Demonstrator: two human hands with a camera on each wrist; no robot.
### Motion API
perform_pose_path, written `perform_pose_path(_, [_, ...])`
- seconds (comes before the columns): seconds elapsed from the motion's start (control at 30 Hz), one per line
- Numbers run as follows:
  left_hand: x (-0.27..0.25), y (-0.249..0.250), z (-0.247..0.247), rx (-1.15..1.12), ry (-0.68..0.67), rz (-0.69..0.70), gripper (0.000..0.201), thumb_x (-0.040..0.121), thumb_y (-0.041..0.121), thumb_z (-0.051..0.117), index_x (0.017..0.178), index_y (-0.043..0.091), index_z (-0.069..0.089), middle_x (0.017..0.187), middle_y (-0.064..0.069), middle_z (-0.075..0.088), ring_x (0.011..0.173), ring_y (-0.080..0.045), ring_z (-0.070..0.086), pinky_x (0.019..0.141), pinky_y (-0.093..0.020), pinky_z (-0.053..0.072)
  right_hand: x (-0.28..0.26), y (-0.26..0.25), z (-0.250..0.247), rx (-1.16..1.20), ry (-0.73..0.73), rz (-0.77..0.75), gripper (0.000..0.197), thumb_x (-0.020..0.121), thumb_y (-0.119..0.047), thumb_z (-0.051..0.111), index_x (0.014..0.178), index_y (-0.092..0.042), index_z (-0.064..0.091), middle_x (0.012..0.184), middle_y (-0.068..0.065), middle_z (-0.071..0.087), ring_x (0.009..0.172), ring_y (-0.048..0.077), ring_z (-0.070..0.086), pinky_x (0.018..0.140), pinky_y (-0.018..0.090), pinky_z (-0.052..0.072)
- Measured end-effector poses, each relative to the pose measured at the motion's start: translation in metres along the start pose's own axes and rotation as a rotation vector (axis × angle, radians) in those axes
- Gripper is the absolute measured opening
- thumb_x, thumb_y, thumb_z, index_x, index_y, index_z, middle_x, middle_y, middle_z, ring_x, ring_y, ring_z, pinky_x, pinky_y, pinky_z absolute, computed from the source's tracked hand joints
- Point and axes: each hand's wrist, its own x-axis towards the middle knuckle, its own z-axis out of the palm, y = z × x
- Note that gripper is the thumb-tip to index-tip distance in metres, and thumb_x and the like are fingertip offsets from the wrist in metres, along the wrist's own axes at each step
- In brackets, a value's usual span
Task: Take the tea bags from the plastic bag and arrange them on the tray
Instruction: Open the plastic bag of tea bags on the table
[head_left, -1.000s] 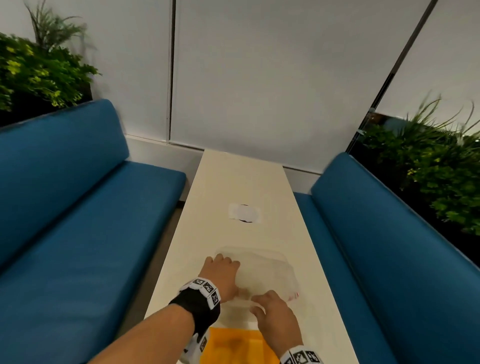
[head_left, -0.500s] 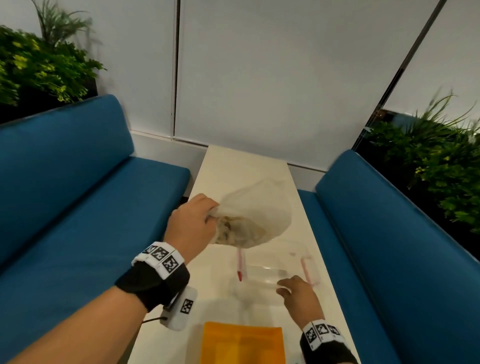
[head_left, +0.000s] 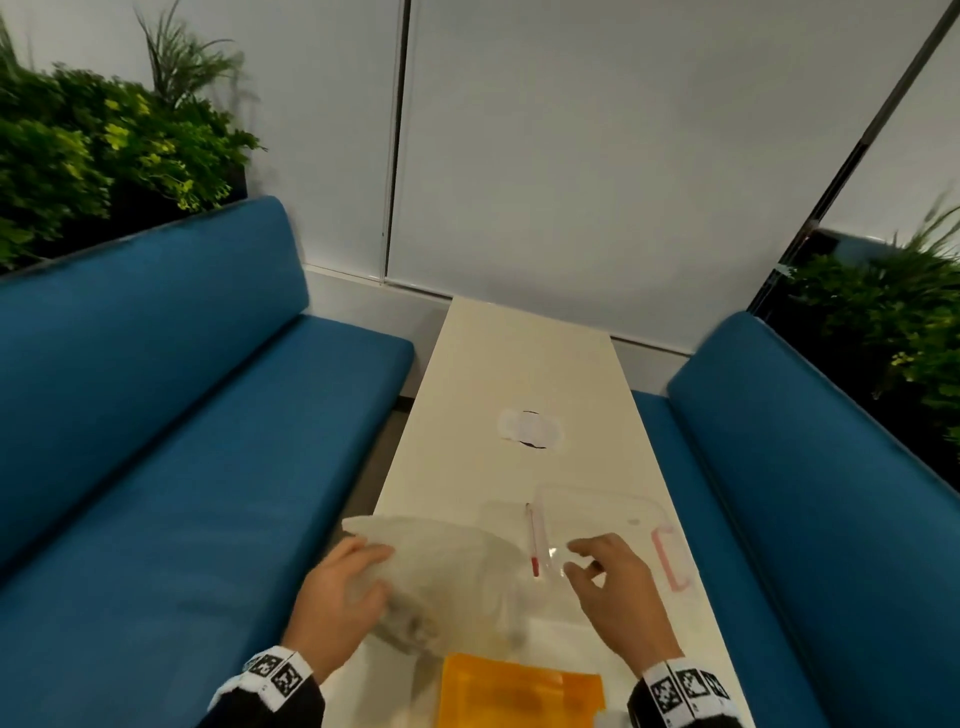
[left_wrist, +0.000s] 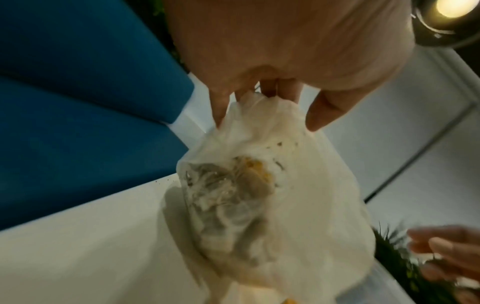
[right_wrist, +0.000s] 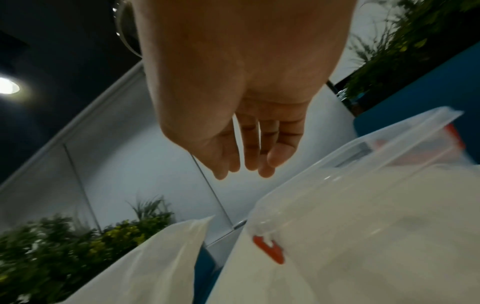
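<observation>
A translucent white plastic bag (head_left: 447, 566) with a clump of tea bags (left_wrist: 228, 185) inside hangs low over the near table. My left hand (head_left: 337, 597) grips its gathered top, fingers curled into the plastic (left_wrist: 259, 98). A clear plastic tray (head_left: 592, 530) with red clips lies just right of the bag; its rim (right_wrist: 363, 144) fills the right wrist view. My right hand (head_left: 608, 571) hovers over the tray's near left corner, fingers relaxed and holding nothing (right_wrist: 249, 164). A corner of the bag (right_wrist: 166, 257) shows below it.
An orange packet (head_left: 519, 696) lies at the table's (head_left: 519, 364) near edge. A white patch with a dark rim (head_left: 530, 427) marks the table's middle. Blue benches (head_left: 156, 415) flank both sides, with plants (head_left: 104, 156) behind them.
My left hand lifted the bag off the tray, then brought it down and nearer, left of the tray. My right hand rose off the tray's edge and spread open.
</observation>
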Motion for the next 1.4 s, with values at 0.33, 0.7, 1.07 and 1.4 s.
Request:
perform_pose_path(0.33, [0.022, 0.017, -0.033, -0.642, 0.301, -0.176, 0.046, 0.084, -0.006, 0.075, 0.116, 0.023, 0.057, 0.09, -0.01, 0.067, 0.083, -0.027, 0.068, 0.073, -0.035, 0.056, 0.027, -0.075, 0.04, 0.146, -0.463, 0.001, 0.024, 0.08, -0.035, 0.073, 0.101, -0.029, 0.066, 0.095, -0.013, 0.069, 0.082, -0.002, 0.065, 0.069, 0.02, 0.053])
perform_pose_path(0.7, [0.052, 0.034, -0.083, -0.438, 0.134, 0.064, 0.013, 0.083, 0.013, 0.079, 0.077, 0.024, 0.081, 0.092, -0.001, 0.073, 0.085, -0.017, 0.067, 0.084, -0.036, 0.053, 0.044, -0.112, 0.002, 0.061, -0.099, -0.263, 0.012, 0.087, -0.026, 0.072, 0.091, -0.034, 0.065, 0.097, -0.017, 0.06, 0.089, -0.002, 0.058, 0.076, 0.011, 0.043])
perform_pose_path(1.07, [0.037, 0.056, -0.083, -0.471, 0.14, 0.172, 0.013, 0.077, 0.039, 0.085, 0.08, 0.027, 0.082, 0.083, -0.003, 0.074, 0.051, -0.019, 0.056, 0.051, -0.031, 0.048, 0.048, -0.208, 0.05, -0.097, -0.251, -0.58, 0.019, 0.097, -0.033, 0.058, 0.101, -0.022, 0.072, 0.1, -0.005, 0.065, 0.092, 0.014, 0.06, 0.084, 0.035, 0.05])
perform_pose_path(1.4, [0.033, 0.054, -0.085, -0.491, 0.146, 0.04, 0.009, 0.085, 0.002, 0.075, 0.084, 0.008, 0.081, 0.077, -0.017, 0.073, 0.053, -0.023, 0.059, 0.045, -0.022, 0.044, 0.036, -0.122, -0.009, -0.225, -0.211, -0.401, 0.015, 0.099, -0.03, 0.055, 0.099, -0.021, 0.066, 0.099, -0.009, 0.059, 0.08, 0.005, 0.052, 0.074, 0.019, 0.042])
